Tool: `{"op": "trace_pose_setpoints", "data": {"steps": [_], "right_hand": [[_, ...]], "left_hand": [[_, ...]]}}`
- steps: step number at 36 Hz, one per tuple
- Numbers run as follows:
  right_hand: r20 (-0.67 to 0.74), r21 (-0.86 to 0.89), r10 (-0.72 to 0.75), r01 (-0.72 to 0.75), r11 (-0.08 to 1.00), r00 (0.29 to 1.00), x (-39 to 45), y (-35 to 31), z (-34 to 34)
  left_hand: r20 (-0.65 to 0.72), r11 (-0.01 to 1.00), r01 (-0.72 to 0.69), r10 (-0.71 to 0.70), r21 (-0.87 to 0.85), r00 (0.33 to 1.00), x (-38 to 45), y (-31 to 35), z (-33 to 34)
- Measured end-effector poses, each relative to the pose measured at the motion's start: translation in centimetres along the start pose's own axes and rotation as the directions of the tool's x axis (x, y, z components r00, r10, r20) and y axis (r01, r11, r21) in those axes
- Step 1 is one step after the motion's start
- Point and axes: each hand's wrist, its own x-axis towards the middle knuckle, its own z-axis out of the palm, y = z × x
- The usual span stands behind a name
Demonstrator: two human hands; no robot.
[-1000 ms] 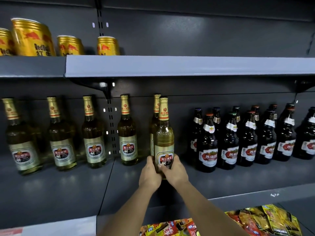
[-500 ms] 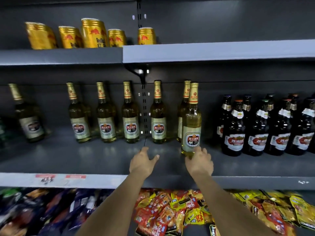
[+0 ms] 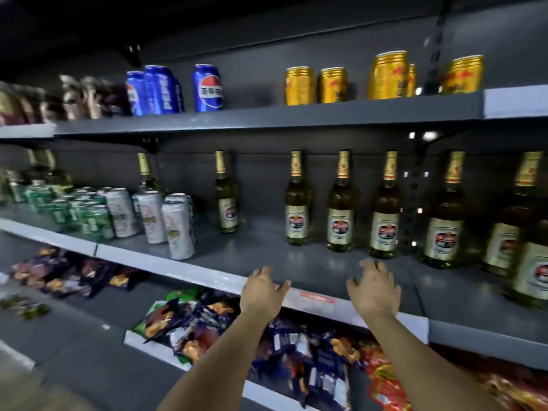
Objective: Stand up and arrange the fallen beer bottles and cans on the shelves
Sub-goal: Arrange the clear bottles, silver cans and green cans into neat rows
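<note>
Both hands empty: left hand point(image 3: 261, 289) and right hand point(image 3: 375, 289) held released, fingers spread, over middle shelf front edge point(image 3: 189, 269). Beer bottles point(image 3: 385, 206) kept upright along shelf back edge, labels outward; cans point(image 3: 178, 226) upright toward left end. No fallen item discernible.

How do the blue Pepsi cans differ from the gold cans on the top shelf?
The blue Pepsi cans sit left of the gold cans. The blue ones look taller and slimmer; the gold ones look squatter. Both groups stand upright on the top shelf.
</note>
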Motion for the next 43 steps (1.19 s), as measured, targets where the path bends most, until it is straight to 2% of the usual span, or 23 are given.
{"op": "trace_pose_setpoints", "data": {"steps": [6, 14, 23, 30, 38, 41, 43], "right_hand": [[0.052, -0.064, -0.123, 0.127, 0.990, 0.991, -0.1, -8.0, 3.0], [0.082, -0.167, -0.307, 0.317, 0.934, 0.948, 4.5, -15.5, 7.2], [0.164, -0.113, -0.296, 0.316, 0.942, 0.941, 10.8, -21.4, 12.3], [0.210, -0.104, -0.297, 0.323, 0.941, 0.932, 14.4, -25.6, 15.9], [0.214, -0.043, -0.266, 0.282, 0.959, 0.940, 18.2, -29.8, 19.3], [0.210, -0.021, -0.238, 0.247, 0.969, 0.948, 19.2, -31.3, 20.2], [0.213, 0.030, -0.212, 0.210, 0.977, 0.954, 19.7, -32.1, 20.7]], "left_hand": [[-0.013, 0.999, 0.036, -0.037, -0.039, 0.999, 2.7, -5.5, -3.2], [-0.083, 0.997, 0.026, -0.031, -0.069, 0.996, 9.6, -8.5, -5.2], [-0.071, 0.997, 0.061, -0.063, -0.040, 0.995, 16.9, -11.1, -6.1], [-0.011, 0.996, 0.086, -0.086, -0.039, 0.996, 22.5, -12.1, -5.5], [-0.022, 0.938, 0.158, -0.173, -0.309, 0.985, 29.3, -13.1, -4.6], [-0.025, 0.914, 0.195, -0.218, -0.356, 0.976, 31.1, -13.2, -4.1], [-0.050, 0.849, 0.220, -0.277, -0.480, 0.960, 32.3, -13.1, -3.7]]}}
